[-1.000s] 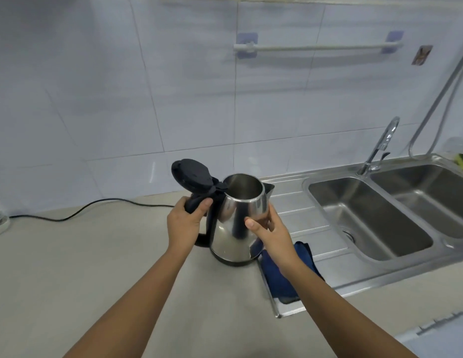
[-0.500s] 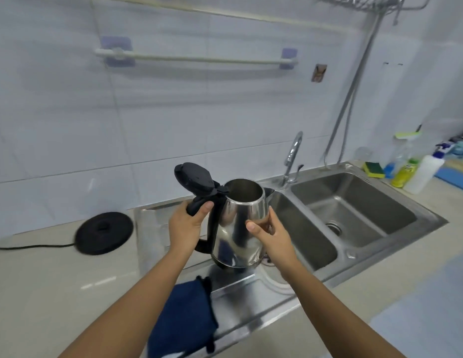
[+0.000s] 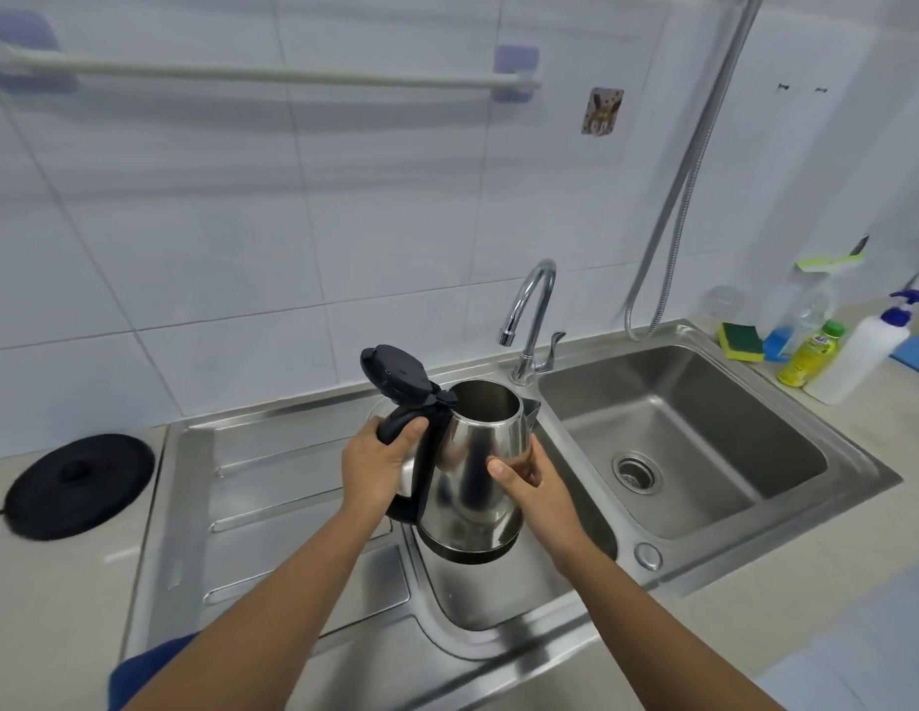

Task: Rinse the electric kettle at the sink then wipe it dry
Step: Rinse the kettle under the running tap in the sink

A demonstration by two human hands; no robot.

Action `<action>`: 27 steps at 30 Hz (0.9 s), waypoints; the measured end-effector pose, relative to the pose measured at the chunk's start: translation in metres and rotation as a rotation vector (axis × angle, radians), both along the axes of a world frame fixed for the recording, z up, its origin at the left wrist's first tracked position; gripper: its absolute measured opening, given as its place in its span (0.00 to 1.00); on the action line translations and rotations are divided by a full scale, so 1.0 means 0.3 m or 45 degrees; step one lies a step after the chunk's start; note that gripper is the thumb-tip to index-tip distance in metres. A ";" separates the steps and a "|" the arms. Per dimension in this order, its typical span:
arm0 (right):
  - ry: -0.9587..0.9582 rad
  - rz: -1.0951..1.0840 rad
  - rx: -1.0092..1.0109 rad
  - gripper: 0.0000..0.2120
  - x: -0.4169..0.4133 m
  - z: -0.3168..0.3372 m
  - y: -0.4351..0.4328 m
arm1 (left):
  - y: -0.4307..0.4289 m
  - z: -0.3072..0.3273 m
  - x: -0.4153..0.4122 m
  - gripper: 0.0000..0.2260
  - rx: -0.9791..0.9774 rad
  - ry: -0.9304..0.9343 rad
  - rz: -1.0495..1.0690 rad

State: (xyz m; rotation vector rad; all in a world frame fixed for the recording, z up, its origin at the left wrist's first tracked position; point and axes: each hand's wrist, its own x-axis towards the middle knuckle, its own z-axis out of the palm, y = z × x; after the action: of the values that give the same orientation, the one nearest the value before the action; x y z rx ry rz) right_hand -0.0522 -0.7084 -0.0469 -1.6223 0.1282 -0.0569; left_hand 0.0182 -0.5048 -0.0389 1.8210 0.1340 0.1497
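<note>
A stainless steel electric kettle (image 3: 475, 454) with a black handle and its black lid (image 3: 396, 376) flipped open hangs in the air over the left basin of the steel sink (image 3: 498, 602). My left hand (image 3: 378, 461) grips the black handle. My right hand (image 3: 532, 482) holds the kettle's body from the right side. The chrome tap (image 3: 532, 305) stands behind the kettle, its spout above and slightly right of the kettle's mouth; no water runs. A dark blue cloth (image 3: 139, 672) lies at the drainboard's near left corner, partly hidden by my left forearm.
The kettle's black base (image 3: 78, 484) with its cord sits on the counter to the left. The right basin (image 3: 703, 443) has a drain strainer. A sponge (image 3: 739, 341), a yellow bottle (image 3: 808, 359) and a white pump bottle (image 3: 862, 356) stand at the right. A hose (image 3: 688, 171) hangs from above.
The view has swung right and I carried the kettle from over the drainboard to over the left basin, closer to the tap. Both hands keep the same grip.
</note>
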 end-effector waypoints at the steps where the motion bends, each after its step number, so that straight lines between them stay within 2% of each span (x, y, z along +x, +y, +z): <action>1: 0.010 -0.004 0.004 0.26 0.015 -0.008 -0.009 | -0.011 -0.006 0.015 0.15 0.002 -0.001 -0.002; 4: 0.043 -0.036 -0.008 0.25 0.059 -0.027 -0.035 | -0.041 -0.021 0.067 0.12 0.022 0.004 -0.021; 9: 0.099 -0.047 -0.020 0.31 0.119 -0.072 -0.092 | -0.099 -0.058 0.136 0.11 0.051 0.034 -0.064; 11: 0.124 -0.051 -0.081 0.28 0.133 -0.071 -0.117 | -0.119 -0.073 0.146 0.13 0.058 0.027 -0.068; 14: 0.174 -0.032 -0.137 0.15 0.169 -0.064 -0.170 | -0.152 -0.094 0.161 0.25 0.066 0.049 -0.067; 16: 0.212 0.005 -0.186 0.13 0.200 -0.053 -0.214 | -0.173 -0.106 0.168 0.27 0.079 0.060 -0.062; 17: 0.229 0.049 -0.190 0.15 0.216 -0.049 -0.238 | -0.183 -0.109 0.170 0.26 0.088 0.061 -0.061; 20: 0.323 0.046 -0.196 0.36 0.267 -0.010 -0.317 | -0.200 -0.118 0.173 0.26 0.113 0.054 -0.038; 21: 0.335 0.007 -0.237 0.37 0.296 0.004 -0.351 | -0.204 -0.117 0.173 0.24 0.114 0.054 -0.012; 25: 0.318 -0.147 -0.447 0.32 0.473 0.053 -0.471 | -0.206 -0.108 0.165 0.22 0.070 0.053 0.095; 27: 0.319 -0.151 -0.673 0.29 0.582 0.066 -0.494 | -0.202 -0.097 0.160 0.20 0.053 0.050 0.131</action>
State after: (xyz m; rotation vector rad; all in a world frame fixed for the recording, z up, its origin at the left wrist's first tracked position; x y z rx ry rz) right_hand 0.1223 -0.8567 -0.0270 -2.1453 0.4318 0.0249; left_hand 0.0663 -0.5656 -0.0681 1.8603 0.2541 0.1900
